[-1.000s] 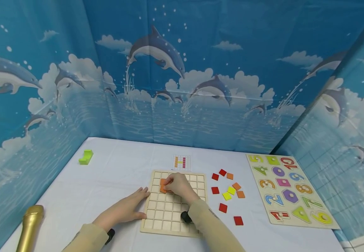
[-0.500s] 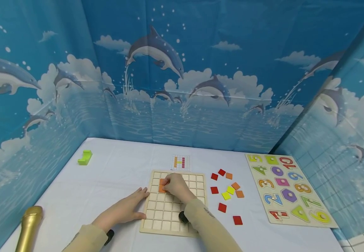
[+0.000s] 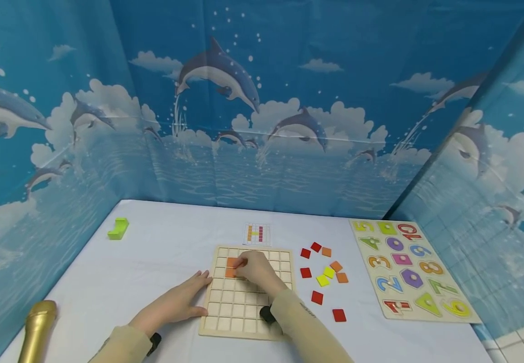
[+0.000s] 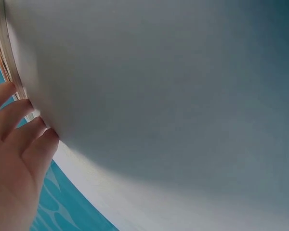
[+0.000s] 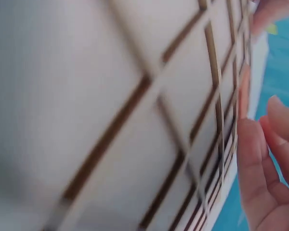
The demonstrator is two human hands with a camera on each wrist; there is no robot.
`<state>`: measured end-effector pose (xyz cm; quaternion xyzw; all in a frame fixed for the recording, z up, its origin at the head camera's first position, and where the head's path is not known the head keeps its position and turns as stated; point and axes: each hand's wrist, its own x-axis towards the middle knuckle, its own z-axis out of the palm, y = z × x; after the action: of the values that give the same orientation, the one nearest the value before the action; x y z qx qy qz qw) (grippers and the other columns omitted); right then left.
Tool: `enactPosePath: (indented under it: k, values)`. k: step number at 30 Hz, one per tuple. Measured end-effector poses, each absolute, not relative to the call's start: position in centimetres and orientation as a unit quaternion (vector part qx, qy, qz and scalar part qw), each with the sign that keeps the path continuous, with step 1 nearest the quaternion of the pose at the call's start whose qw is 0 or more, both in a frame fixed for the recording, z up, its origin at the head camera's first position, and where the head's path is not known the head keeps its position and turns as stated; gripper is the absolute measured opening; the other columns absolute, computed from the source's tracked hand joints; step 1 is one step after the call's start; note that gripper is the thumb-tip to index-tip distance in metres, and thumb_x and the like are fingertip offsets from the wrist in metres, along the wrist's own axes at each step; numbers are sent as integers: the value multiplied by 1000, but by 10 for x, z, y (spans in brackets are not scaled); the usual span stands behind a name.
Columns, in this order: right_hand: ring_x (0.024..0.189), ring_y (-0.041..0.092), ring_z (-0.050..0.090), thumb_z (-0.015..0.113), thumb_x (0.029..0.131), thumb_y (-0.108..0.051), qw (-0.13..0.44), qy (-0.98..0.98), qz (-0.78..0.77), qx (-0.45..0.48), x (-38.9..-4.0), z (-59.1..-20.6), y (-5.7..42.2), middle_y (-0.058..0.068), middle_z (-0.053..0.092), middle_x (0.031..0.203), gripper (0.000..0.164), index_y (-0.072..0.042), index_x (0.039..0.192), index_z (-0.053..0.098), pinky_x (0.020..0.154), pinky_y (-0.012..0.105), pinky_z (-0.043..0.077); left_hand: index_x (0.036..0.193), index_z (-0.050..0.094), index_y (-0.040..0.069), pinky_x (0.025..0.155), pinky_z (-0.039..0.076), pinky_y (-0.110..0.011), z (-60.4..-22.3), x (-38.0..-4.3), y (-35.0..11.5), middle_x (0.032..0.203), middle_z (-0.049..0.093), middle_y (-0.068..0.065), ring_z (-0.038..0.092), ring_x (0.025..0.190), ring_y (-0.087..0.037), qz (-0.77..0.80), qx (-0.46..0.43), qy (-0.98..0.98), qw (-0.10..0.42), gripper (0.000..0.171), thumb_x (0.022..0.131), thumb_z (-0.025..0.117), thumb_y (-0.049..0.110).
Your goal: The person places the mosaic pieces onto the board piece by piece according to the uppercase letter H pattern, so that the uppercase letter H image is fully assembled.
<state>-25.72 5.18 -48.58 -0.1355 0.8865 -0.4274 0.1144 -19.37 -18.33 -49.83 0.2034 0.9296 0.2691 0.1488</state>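
Note:
A wooden grid board (image 3: 225, 307) lies on the white table, with two orange square tiles in its upper left part: a far tile (image 3: 232, 261) and a nearer tile (image 3: 230, 273). My right hand (image 3: 258, 271) reaches over the board, fingertips at the nearer tile's right side. In the right wrist view, a fairly straight finger (image 5: 252, 159) meets the end of an orange tile (image 5: 244, 94) lying on the grid, while the thumb stands off from it. My left hand (image 3: 175, 302) rests with fingers extended along the board's left edge; the left wrist view shows its fingertips (image 4: 41, 137) there.
Loose red tiles (image 3: 317, 297), yellow tiles (image 3: 323, 280) and orange tiles (image 3: 342, 278) lie right of the board. Behind it is a pattern card (image 3: 257, 241). A number puzzle (image 3: 418, 307) lies far right; a green block (image 3: 118, 228) and gold microphone (image 3: 39, 327) stand left.
My right fingertips have shifted slightly on the board, and more of the two orange tiles shows beside them. The left hand holds its place on the edge. The whole view slides a little left.

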Motion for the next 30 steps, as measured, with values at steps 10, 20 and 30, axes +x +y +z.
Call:
enactPosePath:
  k: [10, 20, 30]
  values:
    - [76, 11, 62, 74, 88, -16, 77, 887, -452, -46, -249, -479, 147, -1, 70, 90, 17, -10, 104, 74, 68, 26, 53, 147, 43, 3, 117, 26, -60, -499, -196, -185, 159, 31, -17, 25, 148, -40, 267, 201, 932, 142, 84, 80, 78, 38]
    - [89, 17, 64, 68, 94, -26, 66, 878, -467, 86, -234, -488, 252, 7, 71, 107, 33, -7, 121, 66, 81, 30, 56, 147, 43, 5, 117, 27, -61, -499, -196, -186, 160, 30, -16, 24, 149, -39, 260, 195, 934, 145, 83, 81, 78, 39]
    - [101, 22, 63, 64, 96, -33, 61, 875, -461, 132, -228, -490, 287, 17, 65, 119, 45, -3, 129, 60, 88, 36, 57, 148, 43, 6, 117, 27, -62, -500, -195, -186, 160, 30, -16, 23, 149, -40, 273, 193, 930, 150, 83, 81, 78, 39]
